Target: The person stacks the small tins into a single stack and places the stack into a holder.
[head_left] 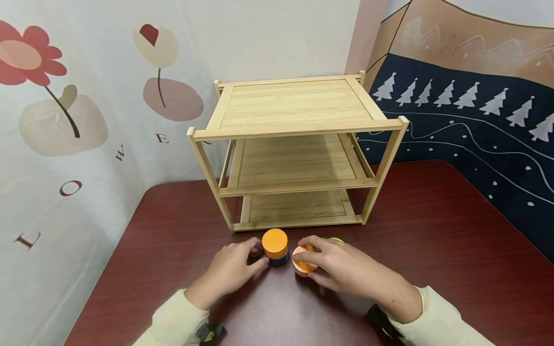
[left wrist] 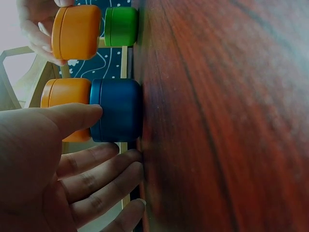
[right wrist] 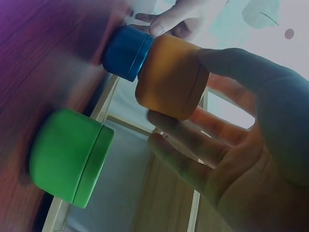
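Note:
An orange jar (head_left: 274,243) stands on top of a dark blue jar (left wrist: 118,111). Beside this stack my left hand (head_left: 231,269) has its thumb at the blue jar's lid edge and its fingers loosely extended along the other side. My right hand (head_left: 346,266) grips a second orange jar (head_left: 299,266) by its lid end, raised off the table just right of the stack. In the right wrist view this held jar hides the stacked orange one. A green jar (right wrist: 67,157) sits on the table, mostly covered by my right hand in the head view.
Behind the jars stands a three-tier wooden shelf (head_left: 298,127) on the dark red table (head_left: 433,216). Printed cloths hang at the back, with flowers and letters on the left cloth (head_left: 117,72) and trees on the right cloth (head_left: 472,125).

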Action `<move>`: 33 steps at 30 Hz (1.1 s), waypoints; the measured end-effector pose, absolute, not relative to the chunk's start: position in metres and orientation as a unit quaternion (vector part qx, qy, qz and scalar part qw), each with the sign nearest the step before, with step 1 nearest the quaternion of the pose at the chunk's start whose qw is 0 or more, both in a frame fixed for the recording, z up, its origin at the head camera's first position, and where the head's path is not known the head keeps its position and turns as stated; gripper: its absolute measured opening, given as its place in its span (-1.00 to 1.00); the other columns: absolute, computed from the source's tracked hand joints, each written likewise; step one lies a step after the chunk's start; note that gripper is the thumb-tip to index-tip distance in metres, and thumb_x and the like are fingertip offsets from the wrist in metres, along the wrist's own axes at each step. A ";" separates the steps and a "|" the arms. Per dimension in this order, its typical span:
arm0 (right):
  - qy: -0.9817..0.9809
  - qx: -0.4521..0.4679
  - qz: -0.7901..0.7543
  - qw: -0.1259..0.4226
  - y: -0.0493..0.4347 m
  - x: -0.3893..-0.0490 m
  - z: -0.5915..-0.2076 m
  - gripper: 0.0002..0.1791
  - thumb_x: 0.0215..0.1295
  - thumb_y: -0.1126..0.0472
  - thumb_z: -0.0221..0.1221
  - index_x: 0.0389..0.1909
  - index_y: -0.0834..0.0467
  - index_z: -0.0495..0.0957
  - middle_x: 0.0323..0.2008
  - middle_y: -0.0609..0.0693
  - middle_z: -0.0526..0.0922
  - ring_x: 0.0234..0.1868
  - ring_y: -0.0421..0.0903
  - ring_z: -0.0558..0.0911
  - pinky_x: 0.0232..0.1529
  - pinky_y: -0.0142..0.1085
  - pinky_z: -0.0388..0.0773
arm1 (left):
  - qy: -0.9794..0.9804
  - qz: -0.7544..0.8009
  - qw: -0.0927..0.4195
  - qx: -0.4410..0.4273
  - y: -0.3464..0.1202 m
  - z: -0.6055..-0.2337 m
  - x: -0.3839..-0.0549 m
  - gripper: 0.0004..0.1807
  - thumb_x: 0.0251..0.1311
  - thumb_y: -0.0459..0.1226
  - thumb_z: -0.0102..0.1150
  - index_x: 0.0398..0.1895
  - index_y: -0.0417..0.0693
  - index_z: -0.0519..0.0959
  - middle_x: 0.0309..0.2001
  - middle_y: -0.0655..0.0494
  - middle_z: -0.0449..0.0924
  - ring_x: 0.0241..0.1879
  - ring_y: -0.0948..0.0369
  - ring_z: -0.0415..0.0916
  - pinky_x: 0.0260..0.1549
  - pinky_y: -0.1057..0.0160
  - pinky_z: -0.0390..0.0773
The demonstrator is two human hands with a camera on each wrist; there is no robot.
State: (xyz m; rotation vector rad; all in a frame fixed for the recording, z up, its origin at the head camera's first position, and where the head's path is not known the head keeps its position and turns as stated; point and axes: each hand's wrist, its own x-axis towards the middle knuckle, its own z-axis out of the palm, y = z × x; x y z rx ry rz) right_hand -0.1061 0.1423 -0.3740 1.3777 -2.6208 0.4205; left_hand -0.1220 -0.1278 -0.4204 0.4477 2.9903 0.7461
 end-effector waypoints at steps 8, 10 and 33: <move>-0.866 0.470 0.147 0.092 0.142 -0.104 -0.374 -0.59 0.17 0.16 0.42 0.07 -0.03 0.64 0.08 0.00 0.59 -0.13 -0.16 0.67 -0.12 -0.27 0.65 | 0.960 0.238 0.017 0.146 -0.128 -0.422 -0.121 -0.77 0.19 -0.01 0.36 -0.18 0.16 0.62 -0.22 0.25 0.77 -0.16 0.13 0.72 -0.17 0.03 0.64; -0.864 0.472 0.145 0.098 0.142 -0.104 -0.375 -0.59 0.16 0.16 0.42 0.06 -0.04 0.64 0.07 -0.01 0.59 -0.13 -0.17 0.67 -0.11 -0.29 0.65 | 0.960 0.238 0.016 0.149 -0.128 -0.421 -0.121 -0.76 0.19 -0.01 0.36 -0.17 0.15 0.62 -0.22 0.24 0.77 -0.16 0.13 0.72 -0.18 0.03 0.64; -0.857 0.479 0.152 0.115 0.138 -0.103 -0.369 -0.60 0.19 0.14 0.40 0.07 -0.05 0.63 0.12 0.01 0.59 -0.07 -0.17 0.67 -0.08 -0.26 0.65 | 0.961 0.229 0.005 0.156 -0.128 -0.417 -0.121 -0.78 0.18 -0.03 0.37 -0.21 0.14 0.60 -0.26 0.27 0.75 -0.24 0.11 0.72 -0.27 0.04 0.62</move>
